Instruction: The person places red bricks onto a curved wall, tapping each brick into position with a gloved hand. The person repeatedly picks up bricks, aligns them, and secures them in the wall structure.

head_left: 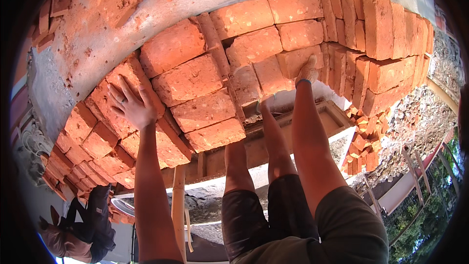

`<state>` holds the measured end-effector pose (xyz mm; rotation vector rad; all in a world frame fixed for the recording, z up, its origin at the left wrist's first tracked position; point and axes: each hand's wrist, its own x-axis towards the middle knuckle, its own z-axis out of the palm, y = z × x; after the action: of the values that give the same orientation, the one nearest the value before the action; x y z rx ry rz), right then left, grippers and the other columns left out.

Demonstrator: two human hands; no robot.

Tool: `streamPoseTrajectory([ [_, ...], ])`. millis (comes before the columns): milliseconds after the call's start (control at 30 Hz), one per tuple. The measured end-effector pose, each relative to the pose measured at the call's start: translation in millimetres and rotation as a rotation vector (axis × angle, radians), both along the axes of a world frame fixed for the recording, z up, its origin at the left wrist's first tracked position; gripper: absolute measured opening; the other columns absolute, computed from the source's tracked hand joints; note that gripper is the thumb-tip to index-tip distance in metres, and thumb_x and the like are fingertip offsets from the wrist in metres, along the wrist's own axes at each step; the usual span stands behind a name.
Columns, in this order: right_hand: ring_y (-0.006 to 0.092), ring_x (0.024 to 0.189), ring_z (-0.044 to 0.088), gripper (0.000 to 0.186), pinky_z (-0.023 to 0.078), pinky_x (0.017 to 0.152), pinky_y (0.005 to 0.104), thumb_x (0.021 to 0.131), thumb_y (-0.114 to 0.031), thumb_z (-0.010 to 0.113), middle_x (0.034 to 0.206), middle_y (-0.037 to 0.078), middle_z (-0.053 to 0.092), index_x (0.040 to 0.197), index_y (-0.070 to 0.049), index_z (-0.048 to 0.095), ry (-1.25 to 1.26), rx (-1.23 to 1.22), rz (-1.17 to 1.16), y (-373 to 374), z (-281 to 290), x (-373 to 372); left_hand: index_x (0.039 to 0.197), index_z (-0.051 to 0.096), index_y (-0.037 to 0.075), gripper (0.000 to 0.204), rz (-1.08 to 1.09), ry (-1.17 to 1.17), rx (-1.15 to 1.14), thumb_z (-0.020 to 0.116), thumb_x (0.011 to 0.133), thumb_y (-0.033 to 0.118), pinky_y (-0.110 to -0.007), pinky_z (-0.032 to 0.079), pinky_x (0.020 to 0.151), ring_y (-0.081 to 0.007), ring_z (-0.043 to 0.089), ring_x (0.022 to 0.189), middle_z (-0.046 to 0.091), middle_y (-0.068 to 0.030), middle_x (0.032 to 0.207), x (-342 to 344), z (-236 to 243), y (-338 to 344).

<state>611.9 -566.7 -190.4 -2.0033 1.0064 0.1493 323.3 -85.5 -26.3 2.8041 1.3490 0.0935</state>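
My left hand (pixel 132 103) is bare. It lies flat with fingers spread on a large orange-red brick (pixel 163 142) in the left part of a curved brick arch (pixel 205 76). Nothing is gripped in it. My right arm reaches forward to the arch's middle, with a blue band around the wrist. There my right hand (pixel 308 70) rests against a brick (pixel 288 62) on the arch's near side. It looks greyish and narrow from this angle, and its fingers cannot be made out separately. Gaps show between several of the bricks.
Under the arch runs a wooden frame (pixel 337 117) beside my legs (pixel 276 149). A wooden pole (pixel 179 200) stands at the lower left. Loose bricks (pixel 119 2) lie on the grey ledge beyond. Broken bricks (pixel 364 142) are piled at right. Another person (pixel 85 230) is at lower left.
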Motion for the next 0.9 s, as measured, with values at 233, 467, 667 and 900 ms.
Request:
streamPoseTrajectory([
  [233,0.0459,0.109,0.071,0.092,0.056,0.091,0.0531,0.097,-0.074,0.057,0.121,0.033,0.070,0.132,0.011,0.052,0.175,-0.365,0.237,18.7,41.5,-19.3,0.172,0.022,0.024,0.076,-0.014,0.035,0.031,0.032,0.107,0.064,-0.066,0.003,0.128,-0.0385,0.006,0.165,0.013,-0.0193,0.178,5.1,7.3,-4.5],
  [467,0.0411,0.129,0.061,0.094,0.052,0.102,0.0502,0.098,-0.067,0.063,0.140,0.031,0.062,0.147,0.012,0.044,0.109,-0.093,0.393,7.9,71.3,-25.4,0.172,0.019,0.028,0.074,0.039,0.105,0.007,0.033,0.107,0.061,-0.064,0.002,0.129,-0.0370,0.004,0.165,0.009,-0.0164,0.179,9.9,15.6,-7.6],
  [667,0.0361,0.137,0.057,0.061,0.051,0.107,0.0467,0.101,-0.036,0.070,0.146,0.022,0.060,0.150,-0.004,0.051,-0.383,0.150,0.531,131.1,157.0,-1.6,0.172,0.019,0.026,0.076,0.082,0.154,-0.079,0.030,0.107,0.062,-0.065,0.001,0.129,-0.0395,0.003,0.165,0.007,-0.0197,0.179,12.6,21.7,-8.3],
  [900,0.0424,0.150,0.041,0.100,0.043,0.118,0.0534,0.085,-0.048,0.082,0.163,0.024,0.041,0.160,-0.003,0.035,-0.364,-0.767,1.735,372.9,234.8,128.7,0.173,0.015,0.028,0.076,0.064,0.106,-0.069,0.032,0.106,0.059,-0.066,-0.002,0.128,-0.0387,0.001,0.165,0.006,-0.0196,0.179,10.1,21.5,-9.7],
])
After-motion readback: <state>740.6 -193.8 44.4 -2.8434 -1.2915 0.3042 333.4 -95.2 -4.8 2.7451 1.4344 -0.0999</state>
